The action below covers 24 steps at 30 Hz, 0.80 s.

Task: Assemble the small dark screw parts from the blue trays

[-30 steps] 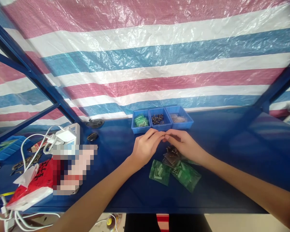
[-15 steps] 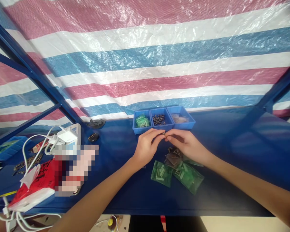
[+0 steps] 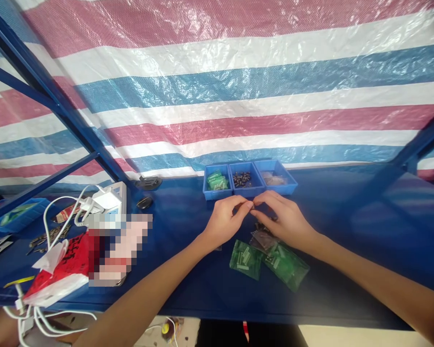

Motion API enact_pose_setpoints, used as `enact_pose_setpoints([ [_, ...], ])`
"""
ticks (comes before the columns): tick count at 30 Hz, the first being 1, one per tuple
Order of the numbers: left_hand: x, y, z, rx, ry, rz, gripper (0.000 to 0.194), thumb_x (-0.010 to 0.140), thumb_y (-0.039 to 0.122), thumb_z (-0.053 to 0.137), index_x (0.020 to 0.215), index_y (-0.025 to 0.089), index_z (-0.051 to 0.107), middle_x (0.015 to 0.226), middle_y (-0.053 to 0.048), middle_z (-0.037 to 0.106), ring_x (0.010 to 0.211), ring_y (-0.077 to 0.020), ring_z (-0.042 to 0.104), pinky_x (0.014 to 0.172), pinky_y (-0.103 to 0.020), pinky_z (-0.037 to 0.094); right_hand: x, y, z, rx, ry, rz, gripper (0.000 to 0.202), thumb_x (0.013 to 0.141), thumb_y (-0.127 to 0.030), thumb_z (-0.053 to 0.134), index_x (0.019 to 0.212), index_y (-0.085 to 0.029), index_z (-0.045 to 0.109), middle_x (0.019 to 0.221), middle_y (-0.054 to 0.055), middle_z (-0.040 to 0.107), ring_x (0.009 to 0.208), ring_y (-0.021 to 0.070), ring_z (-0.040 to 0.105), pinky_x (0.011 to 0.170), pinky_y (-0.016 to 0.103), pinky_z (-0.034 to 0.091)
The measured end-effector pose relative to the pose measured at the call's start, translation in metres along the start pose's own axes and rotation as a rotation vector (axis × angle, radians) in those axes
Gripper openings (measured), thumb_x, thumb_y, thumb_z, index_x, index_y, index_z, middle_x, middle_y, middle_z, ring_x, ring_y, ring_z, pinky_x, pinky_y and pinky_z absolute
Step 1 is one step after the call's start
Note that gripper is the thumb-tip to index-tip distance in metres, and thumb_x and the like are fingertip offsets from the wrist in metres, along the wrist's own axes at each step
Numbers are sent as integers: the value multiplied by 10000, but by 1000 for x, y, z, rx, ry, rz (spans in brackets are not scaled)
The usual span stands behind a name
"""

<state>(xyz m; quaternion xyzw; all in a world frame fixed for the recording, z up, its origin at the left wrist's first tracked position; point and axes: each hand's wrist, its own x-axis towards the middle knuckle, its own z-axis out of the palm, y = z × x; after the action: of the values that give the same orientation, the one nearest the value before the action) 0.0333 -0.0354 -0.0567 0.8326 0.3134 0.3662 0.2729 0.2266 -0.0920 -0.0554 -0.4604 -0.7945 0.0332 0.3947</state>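
My left hand [image 3: 227,217] and my right hand [image 3: 288,220] meet fingertip to fingertip just in front of the blue bins. Both are closed in a pinch around a small metal part, which the fingers almost wholly hide. Under my right hand lies a little heap of dark metal pieces [image 3: 261,226], partly covered by it. Brownish clear packets [image 3: 263,240] rest against that heap. Nearer to me on the blue table lie a green packet [image 3: 245,260] with pale strips inside and a larger green packet [image 3: 289,267].
Three joined blue bins hold green packets [image 3: 217,181], small metal parts [image 3: 242,179] and clear packets [image 3: 275,179]. Leftward are a black mouse-like object [image 3: 144,202], a power strip [image 3: 121,197] with white cables, a red bag [image 3: 65,265] and another blue bin [image 3: 23,218].
The view has shifted slightly. My fingertips have closed further over the small metal part, which showed more plainly before. The packets and bins stay in place.
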Motion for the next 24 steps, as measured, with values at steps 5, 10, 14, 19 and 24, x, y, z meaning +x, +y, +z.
enact_pose_setpoints([
  [5, 3, -13, -12, 273, 63, 123, 199, 1026, 281, 478, 1109, 207, 643, 1005, -43, 656, 794, -142, 653, 686, -246, 510, 24, 20, 0, -230, 37, -74, 155, 1003, -275, 520, 1076, -207, 639, 1093, 124, 679, 1070, 306, 579, 945, 484, 466],
  [10, 2, -20, -17, 510, 23, 147, 226, 1036, 269, 434, 1147, 210, 621, 1124, -60, 604, 783, -134, 653, 678, -256, 533, 53, 37, 4, -496, 25, -17, 340, 987, -219, 483, 1291, -144, 616, 1353, 210, 584, 1316, 412, 421, 992, 589, 416],
  [14, 2, -20, -16, 584, -61, 161, 226, 1039, 253, 422, 1157, 211, 610, 1106, -50, 605, 811, -146, 649, 640, -249, 520, 34, 30, 1, -450, -30, -53, 319, 999, -198, 467, 1276, -137, 612, 1335, 199, 569, 1271, 381, 455, 995, 537, 426],
  [19, 4, -20, -17, 666, -199, 237, 235, 1045, 251, 416, 1155, 210, 619, 1090, -62, 612, 980, -193, 644, 678, -257, 520, -3, 12, 4, -256, -198, -50, 214, 1022, -194, 454, 1126, -172, 640, 1024, 112, 638, 942, 262, 549, 847, 416, 465],
  [24, 5, -21, -16, 692, -251, 239, 240, 1050, 256, 407, 1129, 202, 627, 1073, -72, 605, 1014, -205, 617, 694, -273, 523, -15, -10, 11, -356, -315, -70, 195, 1009, -194, 473, 1050, -195, 663, 1006, 103, 643, 905, 258, 534, 749, 393, 407],
])
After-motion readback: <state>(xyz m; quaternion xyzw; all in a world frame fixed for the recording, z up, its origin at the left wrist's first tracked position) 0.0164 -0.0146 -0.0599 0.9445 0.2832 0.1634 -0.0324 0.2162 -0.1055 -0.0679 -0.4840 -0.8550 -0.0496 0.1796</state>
